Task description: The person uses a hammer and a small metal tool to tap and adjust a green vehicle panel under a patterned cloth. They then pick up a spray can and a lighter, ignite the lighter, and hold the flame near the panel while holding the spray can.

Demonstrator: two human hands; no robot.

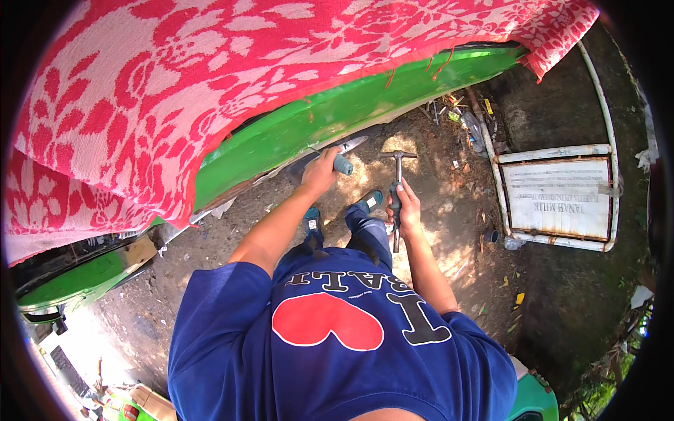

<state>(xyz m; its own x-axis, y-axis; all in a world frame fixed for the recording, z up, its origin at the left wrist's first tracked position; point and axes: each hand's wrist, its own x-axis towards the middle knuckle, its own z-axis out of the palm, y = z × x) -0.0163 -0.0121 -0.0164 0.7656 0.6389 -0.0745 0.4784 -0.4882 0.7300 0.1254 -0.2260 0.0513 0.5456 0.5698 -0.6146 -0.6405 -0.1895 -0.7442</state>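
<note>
My left hand (321, 170) is closed on a teal-grey handled tool (342, 165), with a thin metal shaft showing at its upper left; what kind of tool it is I cannot tell. Just behind that hand, a dark and silver metal piece (351, 146) lies along the bottom of a green panel (274, 130); whether they touch is unclear. My right hand (408, 203) grips a metal hammer (399, 165) upright by its dark grey shaft, its narrow crosswise head at the top.
A red and pink floral cloth (161, 84) drapes over the green panel. At right, a rusty white framed sign (554, 224) leans by a dark mossy wall (540, 119). Small litter (474, 130) lies on the dirt ground (210, 252). Another green panel (84, 270) is at lower left.
</note>
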